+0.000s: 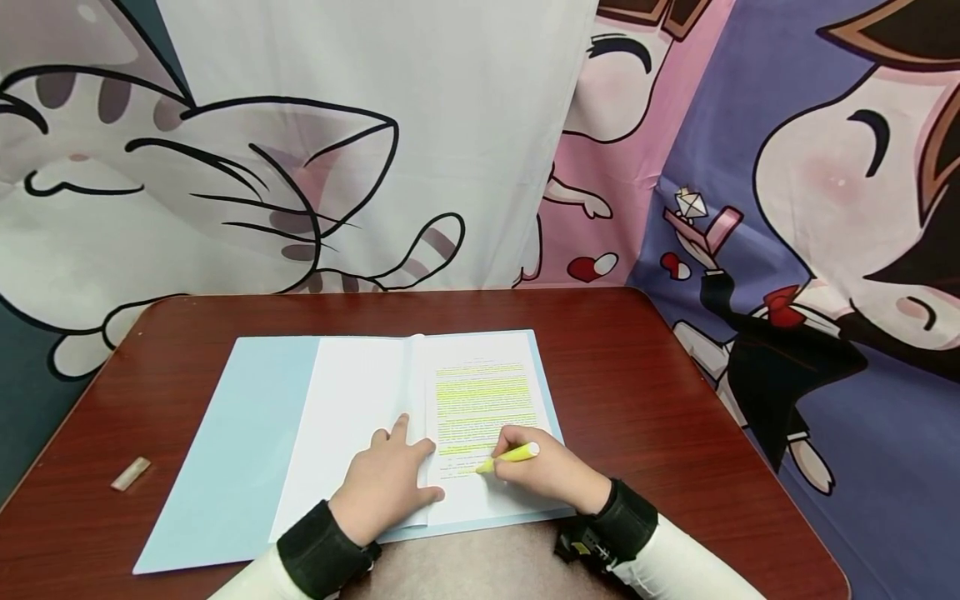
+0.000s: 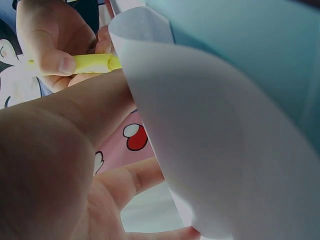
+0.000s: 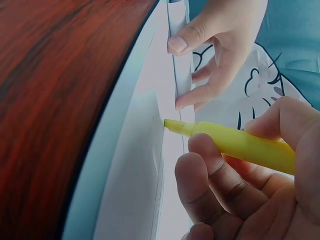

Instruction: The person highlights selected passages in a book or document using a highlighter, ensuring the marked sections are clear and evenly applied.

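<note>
My right hand (image 1: 551, 471) pinches a yellow highlighter (image 1: 517, 453), its tip at the lower text lines of the printed page (image 1: 487, 396). Many lines above the tip carry yellow marking. In the right wrist view the highlighter (image 3: 250, 145) lies between thumb and fingers, tip at the paper. Spread fingers of my left hand (image 1: 390, 479) rest on the booklet near its fold, over the white left page (image 1: 348, 408). Up close in the left wrist view, the raised edge of a white sheet (image 2: 200, 130) curves beside the left hand (image 2: 45, 165).
The pages lie in an open light blue folder (image 1: 217, 450) on a reddish-brown table (image 1: 600, 358). A small whitish block (image 1: 131, 473) sits left of the folder. Printed cartoon curtains (image 1: 450, 150) hang behind and to the right of the table.
</note>
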{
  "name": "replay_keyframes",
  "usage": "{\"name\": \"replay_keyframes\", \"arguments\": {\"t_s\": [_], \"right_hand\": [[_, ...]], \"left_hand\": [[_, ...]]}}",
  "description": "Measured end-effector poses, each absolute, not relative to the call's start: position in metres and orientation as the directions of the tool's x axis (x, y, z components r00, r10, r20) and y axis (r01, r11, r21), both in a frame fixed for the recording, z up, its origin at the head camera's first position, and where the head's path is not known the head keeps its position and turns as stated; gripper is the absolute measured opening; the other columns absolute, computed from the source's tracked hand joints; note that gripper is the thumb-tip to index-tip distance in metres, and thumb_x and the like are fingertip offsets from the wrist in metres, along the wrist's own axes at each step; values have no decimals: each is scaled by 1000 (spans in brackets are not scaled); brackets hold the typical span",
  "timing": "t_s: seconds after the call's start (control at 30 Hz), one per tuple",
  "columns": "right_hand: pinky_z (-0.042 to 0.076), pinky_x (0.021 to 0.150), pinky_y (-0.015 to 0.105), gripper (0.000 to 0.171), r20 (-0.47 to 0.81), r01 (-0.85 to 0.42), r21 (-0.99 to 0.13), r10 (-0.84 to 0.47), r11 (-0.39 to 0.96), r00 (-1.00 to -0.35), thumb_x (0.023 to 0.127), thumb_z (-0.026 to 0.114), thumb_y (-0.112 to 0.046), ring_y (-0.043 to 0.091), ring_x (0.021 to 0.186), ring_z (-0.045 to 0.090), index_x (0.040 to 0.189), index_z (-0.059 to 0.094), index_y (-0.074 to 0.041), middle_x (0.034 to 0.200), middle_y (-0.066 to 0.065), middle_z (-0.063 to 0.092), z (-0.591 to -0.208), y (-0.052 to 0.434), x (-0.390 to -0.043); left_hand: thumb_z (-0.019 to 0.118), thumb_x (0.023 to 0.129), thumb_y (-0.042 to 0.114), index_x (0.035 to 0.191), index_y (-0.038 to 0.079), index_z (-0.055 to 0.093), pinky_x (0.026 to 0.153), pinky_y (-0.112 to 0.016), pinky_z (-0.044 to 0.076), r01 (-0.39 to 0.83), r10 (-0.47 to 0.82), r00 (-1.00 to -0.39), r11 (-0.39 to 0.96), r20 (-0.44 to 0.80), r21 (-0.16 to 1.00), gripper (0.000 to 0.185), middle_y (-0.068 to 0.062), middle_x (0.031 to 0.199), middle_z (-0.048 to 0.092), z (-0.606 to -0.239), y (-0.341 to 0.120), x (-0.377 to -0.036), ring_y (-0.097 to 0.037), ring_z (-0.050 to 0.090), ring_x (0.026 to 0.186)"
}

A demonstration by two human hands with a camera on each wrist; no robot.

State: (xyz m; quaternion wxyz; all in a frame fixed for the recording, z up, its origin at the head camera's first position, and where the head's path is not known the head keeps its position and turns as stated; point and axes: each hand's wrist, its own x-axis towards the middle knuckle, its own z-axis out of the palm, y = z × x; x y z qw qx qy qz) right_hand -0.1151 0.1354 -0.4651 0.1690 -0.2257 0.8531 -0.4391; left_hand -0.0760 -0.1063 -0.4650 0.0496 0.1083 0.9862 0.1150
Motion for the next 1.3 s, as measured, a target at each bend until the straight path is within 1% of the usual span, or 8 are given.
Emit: {"name": "replay_keyframes", "arguments": {"t_s": [0.17,0.33,0.47,0.7,0.97,1.17,1.3], "right_hand": [[31,53,22,6,-99,-229,-824,-529,519,-843,81,65,-8,8,54,40,80,63,-14,70,-6,61,-464,139,-115],[30,53,23,10,-106,-228,-818,-528,528,-842,84,65,-8,8,53,35,80,64,-17,71,-4,61,-466,143,-116],[30,52,23,13,-96,-239,-810,-523,535,-847,85,66,-8,8,52,34,79,64,-19,71,-4,61,-468,146,-117],[30,53,23,13,-104,-212,-819,-502,533,-859,84,65,-7,8,54,35,79,63,-18,72,-4,60,-467,152,-116],[29,50,22,7,-98,-221,-806,-492,550,-865,83,66,-9,8,51,33,80,64,-15,71,-6,61,-466,158,-117],[28,50,23,8,-104,-211,-808,-484,551,-869,83,66,-9,8,51,33,80,64,-17,70,-5,60,-466,161,-117],[28,49,23,7,-104,-206,-808,-478,552,-872,83,67,-10,8,51,33,80,64,-15,69,-4,58,-466,164,-117]], "left_hand": [[83,72,53,122,16,70,62,-48,50,200,225,-971,949,-78,242,63,-30,143,45,-465,-106,-76,-42,55,104],[83,72,54,121,16,71,60,-47,49,198,221,-972,951,-73,239,63,-30,142,45,-464,-105,-76,-41,56,103],[83,72,54,122,16,71,59,-46,49,198,221,-973,951,-71,239,63,-30,142,45,-464,-105,-76,-41,56,103],[82,73,54,123,16,70,60,-46,49,199,223,-972,950,-76,239,63,-29,143,45,-464,-105,-74,-40,55,103],[82,73,54,123,17,70,58,-44,48,205,227,-971,950,-69,237,63,-29,143,45,-463,-107,-74,-40,55,102],[83,73,54,122,17,70,58,-44,48,208,229,-971,950,-66,233,63,-29,143,46,-464,-106,-75,-40,56,102],[82,73,54,122,17,70,59,-45,49,208,229,-971,951,-68,229,63,-29,143,46,-465,-106,-76,-40,55,102]]}}
